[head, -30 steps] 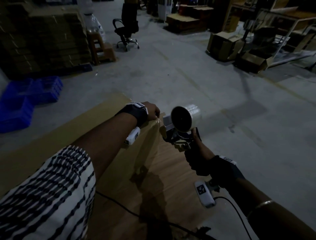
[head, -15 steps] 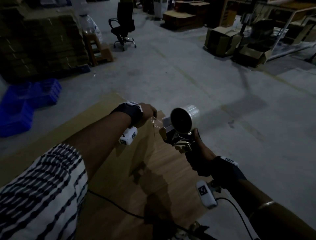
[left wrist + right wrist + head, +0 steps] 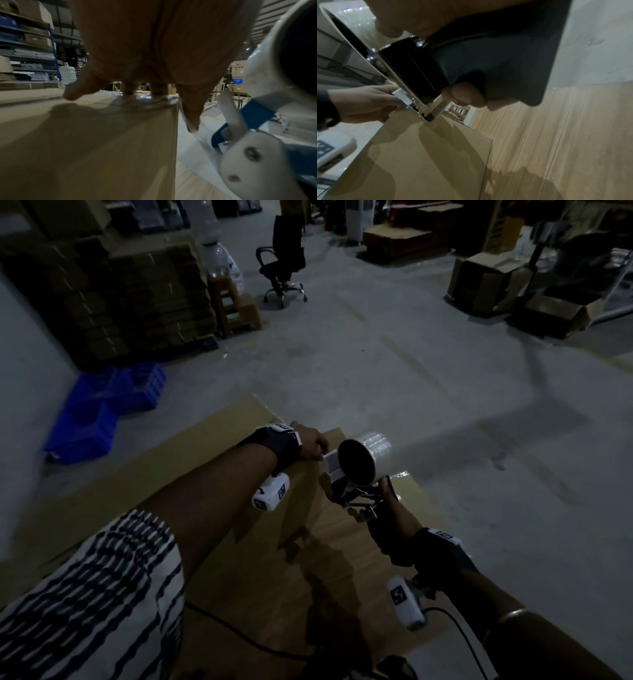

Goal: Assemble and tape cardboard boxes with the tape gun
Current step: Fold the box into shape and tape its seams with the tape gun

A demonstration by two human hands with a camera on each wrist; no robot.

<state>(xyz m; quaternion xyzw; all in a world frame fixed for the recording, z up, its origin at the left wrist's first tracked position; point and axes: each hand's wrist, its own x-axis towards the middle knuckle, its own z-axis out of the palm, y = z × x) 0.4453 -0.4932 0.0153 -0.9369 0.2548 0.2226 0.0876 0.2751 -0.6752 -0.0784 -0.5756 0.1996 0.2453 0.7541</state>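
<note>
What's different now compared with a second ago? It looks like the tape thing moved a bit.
The tape gun in the right hand has closed in on the left hand at the cardboard box corner; the short strip of tape seen between them has gone from view. The right hand's grip on the gun is unchanged, and the left hand stays on the box's top edge.

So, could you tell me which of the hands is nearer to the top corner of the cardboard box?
Left. The left hand rests on the cardboard box corner; the right hand grips the tape gun beside it.

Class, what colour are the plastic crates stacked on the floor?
Blue crates, clearest in the head view.
</note>
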